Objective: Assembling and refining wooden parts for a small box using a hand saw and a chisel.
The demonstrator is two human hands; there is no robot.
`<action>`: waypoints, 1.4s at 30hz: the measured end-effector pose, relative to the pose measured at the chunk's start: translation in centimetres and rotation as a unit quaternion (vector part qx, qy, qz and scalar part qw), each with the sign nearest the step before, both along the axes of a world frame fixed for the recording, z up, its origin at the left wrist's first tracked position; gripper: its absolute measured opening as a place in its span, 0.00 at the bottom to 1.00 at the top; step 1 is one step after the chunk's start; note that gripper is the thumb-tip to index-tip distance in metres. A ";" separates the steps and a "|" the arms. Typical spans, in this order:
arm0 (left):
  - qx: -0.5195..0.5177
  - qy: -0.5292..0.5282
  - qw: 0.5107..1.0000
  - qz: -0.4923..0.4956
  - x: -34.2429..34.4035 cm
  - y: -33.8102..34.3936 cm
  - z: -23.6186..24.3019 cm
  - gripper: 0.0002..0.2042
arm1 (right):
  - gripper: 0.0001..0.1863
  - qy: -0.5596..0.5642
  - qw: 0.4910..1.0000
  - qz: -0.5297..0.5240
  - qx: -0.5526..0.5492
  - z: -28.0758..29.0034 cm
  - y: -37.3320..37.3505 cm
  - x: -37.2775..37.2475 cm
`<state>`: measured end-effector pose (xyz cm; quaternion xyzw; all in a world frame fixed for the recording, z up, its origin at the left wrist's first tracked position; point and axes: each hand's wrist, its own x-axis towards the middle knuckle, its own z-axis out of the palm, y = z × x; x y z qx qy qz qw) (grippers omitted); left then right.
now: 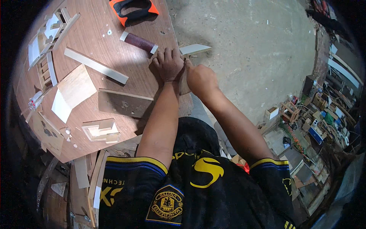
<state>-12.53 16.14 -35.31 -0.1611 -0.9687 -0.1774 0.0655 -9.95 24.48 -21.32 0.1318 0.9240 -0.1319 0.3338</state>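
Observation:
My left hand (168,66) bears down with bent fingers at the tabletop's (45,95) right edge; what lies beneath them is mostly hidden. A pale, angled strip of board (196,49) juts past the edge beside those fingertips. My right hand (202,80) is curled just to the right, index finger toward the strip's near end; what it grips is hidden. Above my left hand lies a block wrapped in dark-red sandpaper (138,42), with an orange-and-black handled tool (135,11) behind it. A board with a dark face (124,103) lies left of my forearm.
A loose pale strip (95,65), a pale panel (76,87), small wooden pieces (101,129) and slatted assemblies (49,65) cover the table's left. The concrete floor (251,49) is to the right, with piled timber, boxes and clutter (320,114) along the far right.

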 end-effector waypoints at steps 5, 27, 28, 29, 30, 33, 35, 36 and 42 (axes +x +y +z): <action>0.002 0.017 1.000 0.002 -0.2 -0.1 0.5 0.08 | 0.25 0.011 0.999 -0.027 -0.016 -0.1 0.2 1.5; -0.008 0.062 0.998 0.013 -0.3 0.4 0.5 0.07 | 0.27 0.012 0.997 0.015 0.080 2.3 -0.1 2.3; -0.014 0.058 0.998 0.009 -0.3 0.3 0.4 0.07 | 0.27 0.005 0.999 0.011 0.050 2.2 -0.2 2.3; -0.018 0.048 0.999 0.016 -0.2 0.3 0.3 0.07 | 0.25 0.018 0.999 0.016 0.045 2.0 -0.2 2.3; -0.013 0.054 0.998 0.011 -0.3 0.3 0.2 0.07 | 0.24 0.059 0.997 0.027 0.042 1.9 -0.2 2.3; -0.001 0.080 0.997 0.006 -0.4 0.4 0.0 0.07 | 0.19 0.050 0.997 0.037 0.037 1.5 -0.1 2.2; -0.014 0.084 0.996 0.012 -0.3 0.4 0.1 0.07 | 0.17 0.040 0.998 0.045 0.035 1.5 0.0 1.8; -0.016 0.076 0.997 0.014 -0.3 0.4 0.2 0.07 | 0.15 -0.004 0.997 0.059 0.059 1.5 0.0 1.5; -0.046 0.041 0.998 0.018 0.1 0.1 0.8 0.08 | 0.13 0.019 0.998 0.060 0.021 1.6 0.0 -0.3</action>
